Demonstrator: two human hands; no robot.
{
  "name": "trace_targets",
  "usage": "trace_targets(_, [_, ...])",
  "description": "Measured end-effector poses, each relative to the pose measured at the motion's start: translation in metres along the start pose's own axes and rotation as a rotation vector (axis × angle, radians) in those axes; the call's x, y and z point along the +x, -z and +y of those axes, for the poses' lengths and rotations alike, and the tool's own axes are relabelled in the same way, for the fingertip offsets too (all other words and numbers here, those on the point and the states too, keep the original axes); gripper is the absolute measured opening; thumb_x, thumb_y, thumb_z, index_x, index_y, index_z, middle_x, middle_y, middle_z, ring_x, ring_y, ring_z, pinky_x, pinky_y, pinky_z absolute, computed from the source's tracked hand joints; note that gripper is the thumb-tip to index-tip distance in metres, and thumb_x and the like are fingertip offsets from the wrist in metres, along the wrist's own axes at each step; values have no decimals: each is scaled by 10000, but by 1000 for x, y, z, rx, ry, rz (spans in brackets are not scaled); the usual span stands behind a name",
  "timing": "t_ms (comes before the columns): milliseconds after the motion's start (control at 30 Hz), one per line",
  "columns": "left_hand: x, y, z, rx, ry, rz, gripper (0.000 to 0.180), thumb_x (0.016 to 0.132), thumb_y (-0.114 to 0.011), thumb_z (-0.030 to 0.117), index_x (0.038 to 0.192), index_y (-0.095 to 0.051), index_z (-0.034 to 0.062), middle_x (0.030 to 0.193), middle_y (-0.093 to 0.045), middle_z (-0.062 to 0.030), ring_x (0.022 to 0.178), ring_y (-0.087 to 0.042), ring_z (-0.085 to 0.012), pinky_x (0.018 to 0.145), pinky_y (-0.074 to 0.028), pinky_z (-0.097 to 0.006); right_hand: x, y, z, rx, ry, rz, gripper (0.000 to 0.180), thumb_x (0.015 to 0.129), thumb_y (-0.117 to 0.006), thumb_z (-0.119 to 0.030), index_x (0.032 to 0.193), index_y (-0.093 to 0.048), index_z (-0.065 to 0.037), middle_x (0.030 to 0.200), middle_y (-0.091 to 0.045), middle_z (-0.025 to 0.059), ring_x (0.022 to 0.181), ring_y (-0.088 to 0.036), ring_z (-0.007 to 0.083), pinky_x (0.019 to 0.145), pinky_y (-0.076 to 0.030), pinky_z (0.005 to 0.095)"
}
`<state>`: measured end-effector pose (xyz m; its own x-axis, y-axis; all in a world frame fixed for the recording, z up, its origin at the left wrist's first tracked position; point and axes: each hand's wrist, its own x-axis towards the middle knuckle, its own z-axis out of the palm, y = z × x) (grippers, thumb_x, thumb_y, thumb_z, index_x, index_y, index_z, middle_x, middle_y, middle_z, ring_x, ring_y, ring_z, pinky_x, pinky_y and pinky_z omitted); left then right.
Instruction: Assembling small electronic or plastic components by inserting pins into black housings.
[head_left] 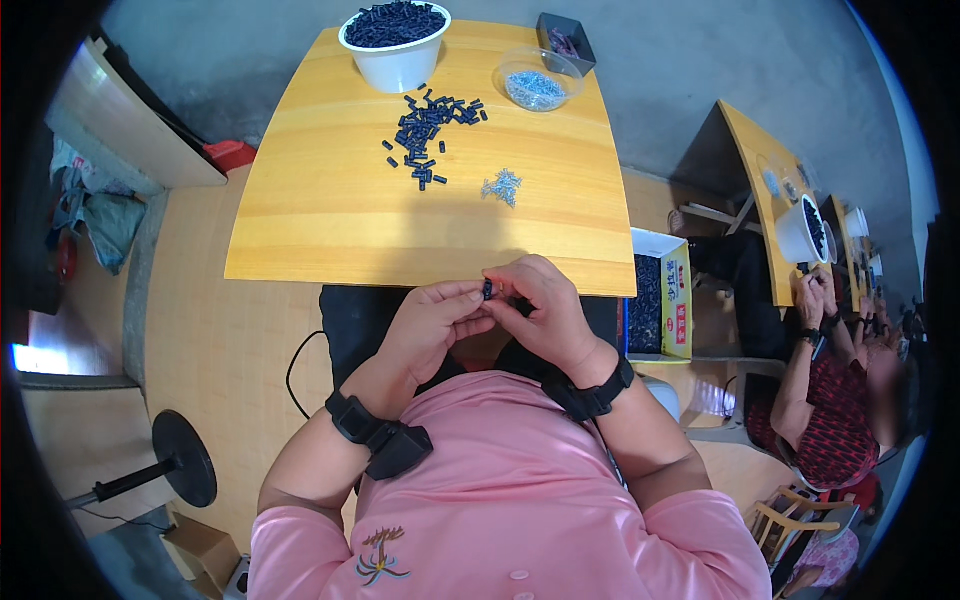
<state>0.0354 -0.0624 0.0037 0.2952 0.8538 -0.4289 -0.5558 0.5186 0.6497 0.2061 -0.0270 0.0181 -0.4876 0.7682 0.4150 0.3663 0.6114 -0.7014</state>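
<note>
Just off the table's near edge, my left hand [437, 318] pinches a small black cylindrical piece [488, 289] between thumb and fingers. My right hand [548, 308] meets it there, its thumb and forefinger closed at the piece; whatever else they hold is too small to make out. On the wooden table [330, 215] ahead lies a loose heap of similar black pieces [420, 130]. To the right of the heap is a little pile of silvery screw-like parts [503, 187].
A white bucket [395, 68] heaped with black pieces stands at the far edge. Beside it are a clear bowl [540, 90] of silvery parts and a dark tray [566, 42]. Right of the table sits a carton [676, 300] of black pieces; farther right, a co-worker [830, 420] handles something.
</note>
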Motion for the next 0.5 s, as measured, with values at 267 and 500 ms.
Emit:
trace_targets(267, [6,1,-1,-39,24,-27,190,901,-529,130,1023,-616,14,962,-644,-74,865,-623,-139,770,-521,-277,1,2,1,-3,-46,-2,264,699,-667,-41,948,-587,-10,787,-559,122,744,-556,290,639,-463,340])
trace_targets(500, [6,0,3,-29,32,-46,213,915,-522,176,1022,-609,13,945,-641,-78,849,-621,-140,791,-512,-270,0,-1,6,-59,-6,-1,295,706,-681,-57,983,-589,-20,767,-545,97,697,-531,247,606,-443,315])
